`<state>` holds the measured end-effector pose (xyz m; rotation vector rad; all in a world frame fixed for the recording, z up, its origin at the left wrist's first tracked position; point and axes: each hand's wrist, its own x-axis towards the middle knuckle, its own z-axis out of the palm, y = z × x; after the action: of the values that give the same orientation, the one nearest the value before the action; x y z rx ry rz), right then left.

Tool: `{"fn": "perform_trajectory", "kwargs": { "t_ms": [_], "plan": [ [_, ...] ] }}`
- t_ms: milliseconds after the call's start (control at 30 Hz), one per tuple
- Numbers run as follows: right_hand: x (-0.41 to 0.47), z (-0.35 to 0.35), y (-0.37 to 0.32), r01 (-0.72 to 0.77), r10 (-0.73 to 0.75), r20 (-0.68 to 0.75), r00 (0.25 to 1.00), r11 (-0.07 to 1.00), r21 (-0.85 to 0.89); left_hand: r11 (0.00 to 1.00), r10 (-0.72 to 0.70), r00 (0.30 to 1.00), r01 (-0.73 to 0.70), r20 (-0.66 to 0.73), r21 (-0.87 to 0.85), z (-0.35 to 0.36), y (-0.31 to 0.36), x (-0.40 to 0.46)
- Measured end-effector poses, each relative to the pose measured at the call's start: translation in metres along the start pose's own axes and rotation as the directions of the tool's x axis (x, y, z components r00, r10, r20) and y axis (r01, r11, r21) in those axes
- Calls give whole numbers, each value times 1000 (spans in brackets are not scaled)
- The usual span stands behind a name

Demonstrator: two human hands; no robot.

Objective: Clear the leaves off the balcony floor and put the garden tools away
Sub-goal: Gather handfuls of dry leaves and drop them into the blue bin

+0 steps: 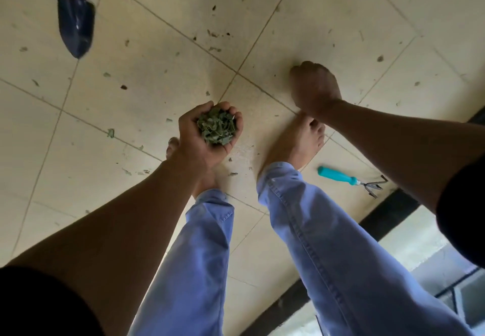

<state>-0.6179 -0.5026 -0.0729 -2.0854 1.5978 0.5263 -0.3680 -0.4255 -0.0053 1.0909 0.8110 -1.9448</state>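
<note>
Left hand (207, 136) cups leaves (216, 128) in its grip; right hand (313, 88) reaches down, grip unclear.

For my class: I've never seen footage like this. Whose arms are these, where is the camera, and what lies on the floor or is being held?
The camera sits on a person's head, looking down at their own arms, blue trousers and bare feet. The left hand cups a clump of green dried leaves. The right hand reaches down with curled fingers; whether it holds anything is hidden. On the beige tiled floor, scattered with leaf bits, lie a dark blue trowel with a teal handle and a small teal-handled metal hand rake.
</note>
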Motion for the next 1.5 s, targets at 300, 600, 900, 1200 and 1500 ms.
{"fn": "perform_trajectory", "kwargs": {
  "t_ms": [300,600,900,1200,1500],
  "plan": [
    [7,-6,-13,-49,49,22,999,999,23,1000,26,998,-26,-51,12,-23,15,-10],
    [-58,-80,-123,256,-95,-292,952,771,583,997,38,990,-46,-137,-57,-23,0,-40],
    [-137,-195,-224,235,-190,-140,972,814,531,961,175,979,-194,-106,-198,46,14,-138],
    [-161,-291,-316,577,-496,-408,767,811,98,851,410,912,-391,-22,-352,72,49,-269],
    [-166,-277,-399,772,-791,-50,610,578,265,464,611,779,-499,-144,-732,26,29,-354]
  ]
}}
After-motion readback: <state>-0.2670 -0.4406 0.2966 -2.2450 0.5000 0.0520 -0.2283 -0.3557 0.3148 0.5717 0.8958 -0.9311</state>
